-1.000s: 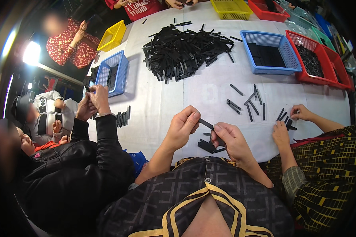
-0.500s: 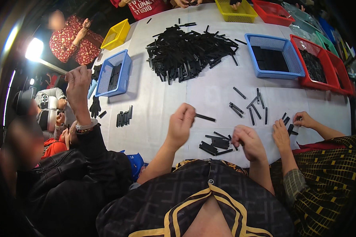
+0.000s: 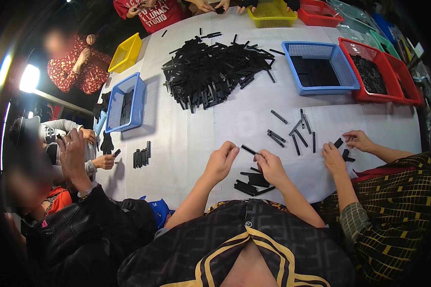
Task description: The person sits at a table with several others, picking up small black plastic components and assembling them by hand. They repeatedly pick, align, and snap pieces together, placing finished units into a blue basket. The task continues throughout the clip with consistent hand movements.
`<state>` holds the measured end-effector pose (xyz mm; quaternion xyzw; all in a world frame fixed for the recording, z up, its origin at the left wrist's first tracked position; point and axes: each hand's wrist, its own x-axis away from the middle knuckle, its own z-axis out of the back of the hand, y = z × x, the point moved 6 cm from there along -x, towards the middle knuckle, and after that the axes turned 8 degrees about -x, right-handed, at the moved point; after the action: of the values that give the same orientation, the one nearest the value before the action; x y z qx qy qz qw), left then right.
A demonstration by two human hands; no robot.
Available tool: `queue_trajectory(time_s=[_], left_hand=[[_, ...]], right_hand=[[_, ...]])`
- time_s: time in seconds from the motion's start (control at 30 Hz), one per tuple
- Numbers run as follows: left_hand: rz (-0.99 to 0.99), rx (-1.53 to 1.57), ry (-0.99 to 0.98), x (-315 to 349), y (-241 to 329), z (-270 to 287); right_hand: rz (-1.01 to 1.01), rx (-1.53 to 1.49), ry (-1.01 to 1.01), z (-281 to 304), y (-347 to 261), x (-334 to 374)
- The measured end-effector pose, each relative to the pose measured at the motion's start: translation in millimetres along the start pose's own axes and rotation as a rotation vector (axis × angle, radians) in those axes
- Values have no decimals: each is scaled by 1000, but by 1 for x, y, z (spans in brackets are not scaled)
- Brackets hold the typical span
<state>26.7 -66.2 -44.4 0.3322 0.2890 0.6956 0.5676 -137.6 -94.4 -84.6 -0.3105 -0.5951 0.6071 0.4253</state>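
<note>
A thin black strip [image 3: 248, 149] spans the gap between my two hands above the white table. My left hand [image 3: 222, 161] is closed, thumb and fingertips at the strip's left end. The strip's right end is pinched by my right hand [image 3: 271, 168]. Below my right hand lies a small heap of black flat pieces [image 3: 246, 186], partly covered by it. To the right of my hands, several loose black strips [image 3: 296, 128] lie scattered.
A large pile of black strips [image 3: 215, 69] covers the table's far middle. A blue basket [image 3: 124, 110] stands left, another blue basket [image 3: 321, 90] and a red basket [image 3: 378, 95] right. Co-workers' hands [image 3: 335, 158] are close on my right; a short row of strips [image 3: 141, 155] lies left.
My right hand has moved left and taken hold of the strip's right end. My left hand has lowered slightly. At left, a co-worker's hand now reaches over the table with a black piece.
</note>
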Motion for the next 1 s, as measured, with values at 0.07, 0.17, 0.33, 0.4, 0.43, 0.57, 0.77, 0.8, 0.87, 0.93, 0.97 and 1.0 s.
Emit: queue_trajectory(time_s=[0.07,0.17,0.33,0.4,0.43,0.57,0.77,0.8,0.87,0.93,0.97,1.0], left_hand=[[54,-18,61,-10,-42,-6],[100,-105,148,-12,-85,-14],[2,-214,291,-7,-103,-19],[17,-198,315,-9,-106,-19],[32,-181,325,-10,-109,-18],[23,-225,350,-11,-110,-13],[-85,-262,395,-8,-107,-20],[-87,-263,418,-10,-108,-18],[-90,-246,439,-10,-110,-19],[-77,-260,416,-8,-109,-19],[-72,-271,409,-8,-106,-18],[-68,-287,386,-10,-102,-18]], right_hand=[[161,273,364,20,7,-13],[379,663,648,50,16,-35],[275,915,579,70,39,-65],[304,937,583,68,34,-68],[321,949,583,65,28,-70],[329,982,370,45,-1,-88],[269,1022,286,39,31,-104],[291,1000,313,39,28,-102],[302,947,400,47,23,-86],[313,861,522,59,22,-71],[280,868,581,68,24,-61],[245,875,640,79,27,-46]])
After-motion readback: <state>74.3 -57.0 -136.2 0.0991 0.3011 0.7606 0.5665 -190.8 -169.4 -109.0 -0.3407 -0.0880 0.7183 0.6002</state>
